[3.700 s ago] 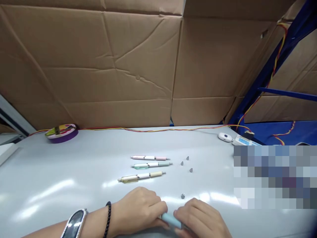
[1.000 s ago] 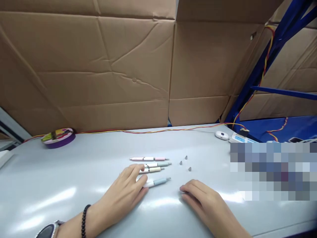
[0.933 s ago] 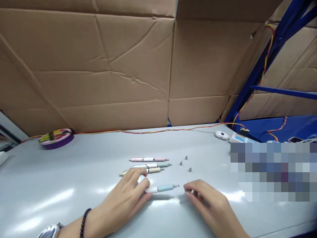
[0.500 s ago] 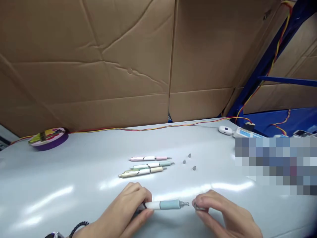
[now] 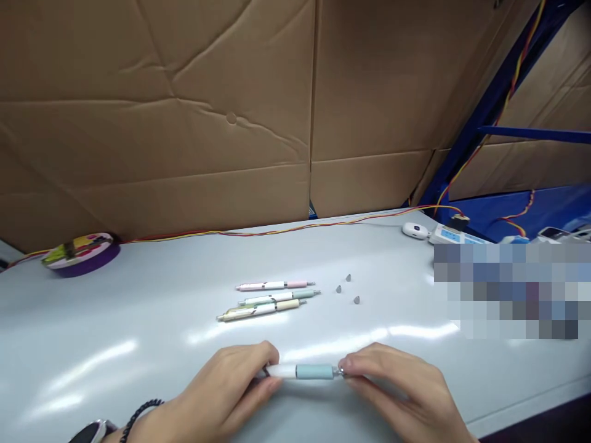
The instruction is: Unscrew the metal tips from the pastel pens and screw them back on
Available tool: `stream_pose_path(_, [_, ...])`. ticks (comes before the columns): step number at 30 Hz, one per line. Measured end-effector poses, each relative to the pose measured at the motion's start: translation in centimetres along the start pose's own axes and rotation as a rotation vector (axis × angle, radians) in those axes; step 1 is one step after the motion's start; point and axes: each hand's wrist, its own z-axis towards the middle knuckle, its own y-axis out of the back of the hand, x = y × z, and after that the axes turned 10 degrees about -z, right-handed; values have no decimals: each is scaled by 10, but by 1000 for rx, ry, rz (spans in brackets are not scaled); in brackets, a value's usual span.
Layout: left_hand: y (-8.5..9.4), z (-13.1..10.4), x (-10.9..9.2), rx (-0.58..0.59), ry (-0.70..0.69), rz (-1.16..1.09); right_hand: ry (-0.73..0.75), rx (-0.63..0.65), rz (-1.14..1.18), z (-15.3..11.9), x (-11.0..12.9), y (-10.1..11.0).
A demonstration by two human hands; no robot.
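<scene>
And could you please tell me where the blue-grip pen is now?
In the head view, the blue-grip pen is at lower centre, held in the left hand, its tip at the right hand, nearer the person than the yellow-grip pen.

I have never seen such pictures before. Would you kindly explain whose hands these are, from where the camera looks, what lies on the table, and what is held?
There is no machine: these are a person's two bare hands, seen by one camera worn on the head, looking forward and down. The left hand holds a white pen with a light-blue grip. The right hand pinches a small silver-coloured piece at the pen's end; the fingers hide most of it. On the glossy pale-grey table lie three more pens, pink-and-white, green-and-white and yellow-and-white, with three small grey cone-shaped pieces beside them. Behind stands a brown cardboard wall.
</scene>
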Motion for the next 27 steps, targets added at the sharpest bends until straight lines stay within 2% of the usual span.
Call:
stream_pose_path(6, [1, 0, -1, -23, -27, 33, -23, -24, 3, -3, -2, -3])
stream_pose_path(11, [0, 1, -1, -27, -84, 65, -32, 59, 7, -5, -2, -2])
stream_pose_path(17, [-2, -2, 4, 7, -96, 69, 11, 8, -4, -9, -7, -8])
stream_pose_path(20, [-2, -2, 3, 42, -91, 89, 38, 12, -92, -7, -7, -10])
stream_pose_path(24, [-1, 0, -1, 87, -102, 125, 58, 92, -269, -3, -2, -9])
stream_pose_path(27, [0, 1, -3, 90, -89, 111, 49, 142, -317, 0, 1, -7])
